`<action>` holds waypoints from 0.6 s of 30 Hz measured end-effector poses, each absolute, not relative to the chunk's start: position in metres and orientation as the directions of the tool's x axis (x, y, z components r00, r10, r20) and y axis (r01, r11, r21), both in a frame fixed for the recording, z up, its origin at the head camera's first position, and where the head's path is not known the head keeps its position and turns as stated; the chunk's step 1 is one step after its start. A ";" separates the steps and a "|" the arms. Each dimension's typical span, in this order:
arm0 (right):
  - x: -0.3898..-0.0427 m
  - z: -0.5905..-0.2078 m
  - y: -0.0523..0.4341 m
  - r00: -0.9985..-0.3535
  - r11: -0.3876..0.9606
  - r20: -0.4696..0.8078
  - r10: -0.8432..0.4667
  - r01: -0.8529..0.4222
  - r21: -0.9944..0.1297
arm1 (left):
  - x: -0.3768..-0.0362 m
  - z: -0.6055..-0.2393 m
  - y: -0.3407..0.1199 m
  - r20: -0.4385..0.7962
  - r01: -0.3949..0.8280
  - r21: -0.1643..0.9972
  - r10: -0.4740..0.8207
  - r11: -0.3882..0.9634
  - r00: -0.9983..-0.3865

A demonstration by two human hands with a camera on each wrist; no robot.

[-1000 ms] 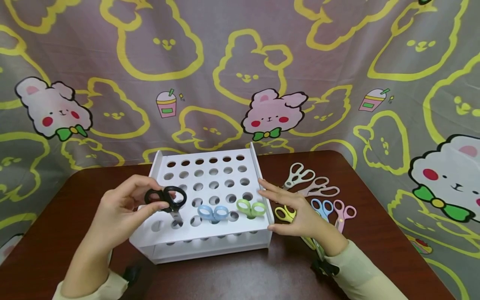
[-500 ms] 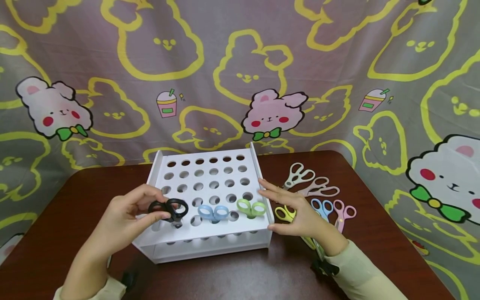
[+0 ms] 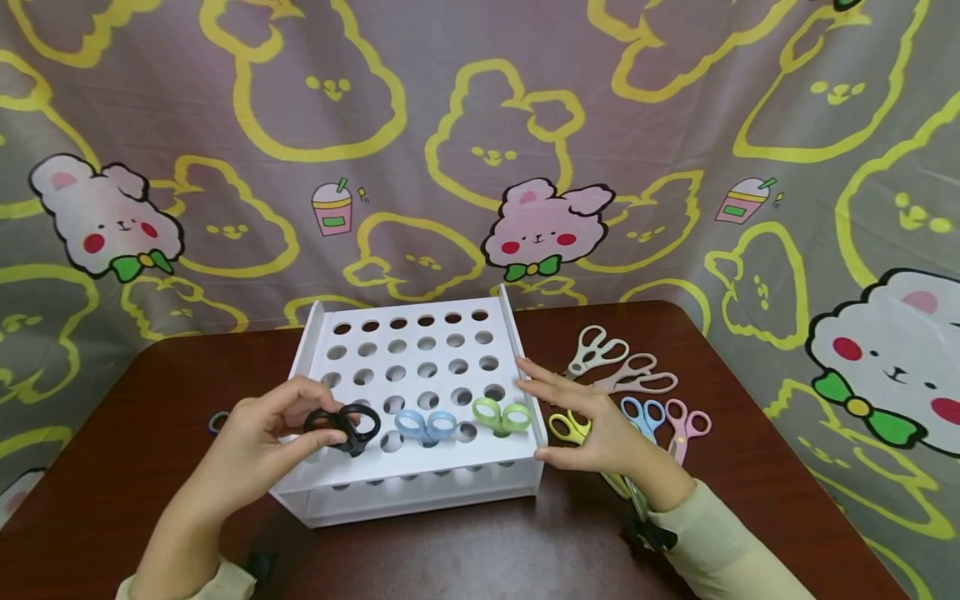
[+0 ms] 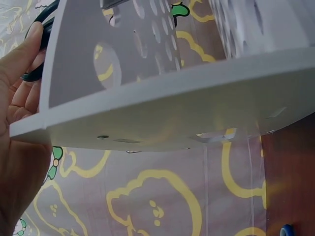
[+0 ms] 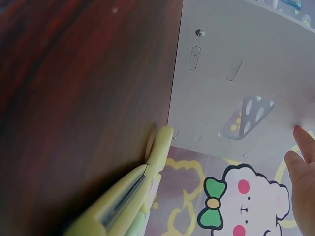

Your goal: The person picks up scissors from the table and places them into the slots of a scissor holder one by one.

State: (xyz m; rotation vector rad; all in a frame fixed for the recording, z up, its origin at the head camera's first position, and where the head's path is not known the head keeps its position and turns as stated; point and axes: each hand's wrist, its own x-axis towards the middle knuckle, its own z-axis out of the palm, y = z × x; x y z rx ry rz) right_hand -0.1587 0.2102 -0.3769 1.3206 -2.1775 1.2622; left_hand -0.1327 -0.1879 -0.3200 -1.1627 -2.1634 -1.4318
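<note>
1. Two hands are seen at a white perforated rack [image 3: 420,471]; the left hand [image 3: 258,442] is curled about the black scissors [image 3: 343,425], thumb and fingertips pinching the handle loops.
2. The black scissors are held upright, loops uppermost and flat to the rack's top; the blades are lowered into a hole in the front row, at the rack's left end, so the long axis runs straight down from the fingers.
3. How deep the blades sit cannot be told; from the left wrist view only a dark loop [image 4: 42,24] is glimpsed beyond the rack's edge.
4. The right hand [image 3: 592,433] is kept wide, fingers straight and spread, laid against the rack's right wall; nothing is held in it.
5. Blue scissors [image 3: 426,427] and green scissors [image 3: 501,417] are stood in the same front row, between the two hands, the green pair nearer the right fingertips.
6. Loose pairs are laid flat on the brown table [image 3: 525,550] beyond and beneath the right hand: yellow scissors [image 3: 572,427] partly covered by it, then a second blue pair [image 3: 643,413], a pink pair [image 3: 686,427], and two pale pairs [image 3: 615,362] farther off.
7. The left hand is by far the nearer to the black pair; the right is well apart from it, across the rack.
</note>
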 end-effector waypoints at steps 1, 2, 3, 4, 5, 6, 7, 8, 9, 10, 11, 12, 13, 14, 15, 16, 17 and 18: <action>-0.159 -0.377 0.210 -0.533 0.192 0.630 -0.565 -0.828 -0.527 | -0.132 -0.320 -0.188 0.622 0.754 0.628 0.459 0.192 -0.635; -0.159 -0.377 0.210 -0.531 0.191 0.631 -0.565 -0.829 -0.526 | -0.132 -0.321 -0.188 0.618 0.752 0.628 0.459 0.201 -0.638; -0.159 -0.377 0.210 -0.529 0.191 0.632 -0.566 -0.830 -0.524 | -0.131 -0.321 -0.188 0.612 0.748 0.630 0.458 0.210 -0.645; -0.159 -0.377 0.210 -0.528 0.190 0.634 -0.565 -0.831 -0.523 | -0.131 -0.321 -0.188 0.606 0.744 0.630 0.457 0.224 -0.651; -0.159 -0.377 0.210 -0.526 0.188 0.636 -0.565 -0.832 -0.521 | -0.131 -0.321 -0.188 0.602 0.740 0.631 0.456 0.232 -0.656; -0.159 -0.377 0.210 -0.524 0.188 0.638 -0.564 -0.834 -0.520 | -0.130 -0.321 -0.188 0.597 0.738 0.632 0.457 0.237 -0.659; -0.159 -0.377 0.210 -0.524 0.187 0.638 -0.564 -0.834 -0.519 | -0.130 -0.321 -0.188 0.594 0.735 0.632 0.458 0.243 -0.662; -0.159 -0.377 0.210 -0.523 0.185 0.639 -0.564 -0.834 -0.519 | -0.130 -0.321 -0.188 0.591 0.733 0.636 0.459 0.241 -0.663; -0.159 -0.377 0.210 -0.522 0.184 0.640 -0.565 -0.835 -0.518 | -0.131 -0.321 -0.188 0.589 0.732 0.637 0.460 0.242 -0.665; -0.159 -0.377 0.210 -0.521 0.184 0.640 -0.565 -0.835 -0.519 | -0.131 -0.321 -0.188 0.588 0.731 0.639 0.461 0.240 -0.665; -0.160 -0.377 0.210 -0.521 0.184 0.640 -0.565 -0.835 -0.518 | -0.131 -0.321 -0.188 0.586 0.730 0.642 0.463 0.235 -0.665; -0.160 -0.377 0.210 -0.522 0.184 0.639 -0.565 -0.834 -0.519 | -0.131 -0.321 -0.188 0.585 0.729 0.643 0.466 0.232 -0.664; -0.160 -0.377 0.210 -0.524 0.185 0.638 -0.565 -0.833 -0.521 | -0.131 -0.321 -0.188 0.584 0.729 0.645 0.468 0.229 -0.663; -0.160 -0.377 0.210 -0.525 0.186 0.637 -0.564 -0.833 -0.521 | -0.131 -0.321 -0.188 0.584 0.729 0.646 0.469 0.225 -0.662; -0.160 -0.378 0.210 -0.525 0.188 0.637 -0.564 -0.833 -0.521 | -0.131 -0.321 -0.188 0.583 0.729 0.645 0.470 0.227 -0.662; -0.160 -0.378 0.210 -0.526 0.188 0.636 -0.564 -0.832 -0.522 | -0.131 -0.321 -0.188 0.583 0.730 0.643 0.470 0.231 -0.662; -0.160 -0.378 0.210 -0.526 0.188 0.636 -0.564 -0.832 -0.522 | -0.131 -0.321 -0.188 0.582 0.730 0.643 0.470 0.234 -0.663; -0.160 -0.378 0.211 -0.526 0.187 0.636 -0.565 -0.832 -0.522 | -0.131 -0.321 -0.188 0.583 0.730 0.641 0.469 0.237 -0.664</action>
